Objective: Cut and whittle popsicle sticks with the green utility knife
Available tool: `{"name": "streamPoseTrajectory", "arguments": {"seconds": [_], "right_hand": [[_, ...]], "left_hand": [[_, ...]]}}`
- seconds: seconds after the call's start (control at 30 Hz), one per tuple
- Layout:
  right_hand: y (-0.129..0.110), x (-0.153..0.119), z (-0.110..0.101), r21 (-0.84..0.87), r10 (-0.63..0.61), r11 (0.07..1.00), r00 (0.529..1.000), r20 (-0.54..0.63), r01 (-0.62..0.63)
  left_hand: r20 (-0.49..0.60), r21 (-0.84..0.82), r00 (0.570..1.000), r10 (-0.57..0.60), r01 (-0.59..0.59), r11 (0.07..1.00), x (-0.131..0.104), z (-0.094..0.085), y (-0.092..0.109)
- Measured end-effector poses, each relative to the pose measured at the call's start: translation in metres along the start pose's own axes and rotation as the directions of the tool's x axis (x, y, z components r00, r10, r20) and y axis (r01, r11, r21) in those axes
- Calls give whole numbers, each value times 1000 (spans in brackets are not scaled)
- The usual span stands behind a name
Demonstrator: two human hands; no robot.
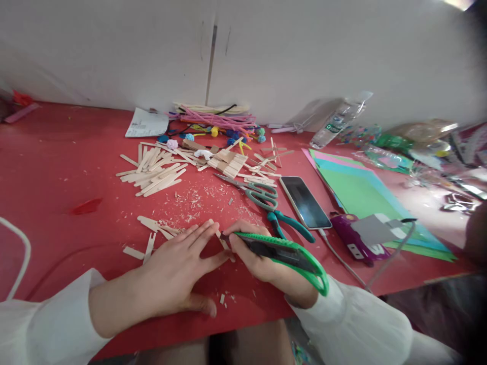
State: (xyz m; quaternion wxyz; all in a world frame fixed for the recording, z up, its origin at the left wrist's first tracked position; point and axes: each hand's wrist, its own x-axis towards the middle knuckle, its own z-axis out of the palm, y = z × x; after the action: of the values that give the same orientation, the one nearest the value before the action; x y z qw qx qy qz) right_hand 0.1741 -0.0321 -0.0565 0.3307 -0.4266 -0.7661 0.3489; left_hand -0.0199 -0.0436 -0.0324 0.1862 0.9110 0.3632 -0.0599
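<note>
My right hand (258,256) is closed around a green utility knife (285,253), its tip end down at a small wooden craft stick (223,240). My left hand (171,271) lies over the red table with its fingers stretched, and its fingertips press that stick down near both ends. The blade is mostly hidden by my right fingers. Left of my left fingers lie several cut sticks, one a notched piece (149,247). Wood shavings (194,200) are scattered beyond both hands, with small chips (222,299) in front.
Beyond the shavings lie a pile of craft sticks (155,167), scissors (262,195) and teal-handled pliers (292,225). A phone (306,203) on a cable, coloured paper (353,187) and a purple device (355,238) are at right. Pink pipe cleaners (220,117) and a bottle (338,121) stand along the wall.
</note>
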Motion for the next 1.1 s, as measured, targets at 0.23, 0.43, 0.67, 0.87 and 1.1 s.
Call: {"name": "streamPoseTrajectory", "arguments": {"seconds": [0.23, 0.43, 0.67, 0.87, 1.1], "right_hand": [[-1, -6, -2, -16, 9, 1000, 1000, 27, -8], [7, -9, 2, 59, 16, 998, 999, -49, -13], [9, -7, 4, 27, -7, 1000, 999, -40, 8], [8, -6, 5, 31, 29, 999, 1000, -8, -28], [-9, -2, -1, -49, -28, 998, 1000, -1, 28]], "left_hand": [[7, 32, 1000, 5, -5, 999, -1, 0, 0], [-15, 7, 1000, 10, -10, 1000, -2, 4, 0], [21, -4, 1000, 0, 0, 1000, -2, 1, 0], [6, -12, 1000, -4, 4, 1000, -1, 1, -1], [25, 29, 1000, -4, 3, 1000, -2, 0, 0]]}}
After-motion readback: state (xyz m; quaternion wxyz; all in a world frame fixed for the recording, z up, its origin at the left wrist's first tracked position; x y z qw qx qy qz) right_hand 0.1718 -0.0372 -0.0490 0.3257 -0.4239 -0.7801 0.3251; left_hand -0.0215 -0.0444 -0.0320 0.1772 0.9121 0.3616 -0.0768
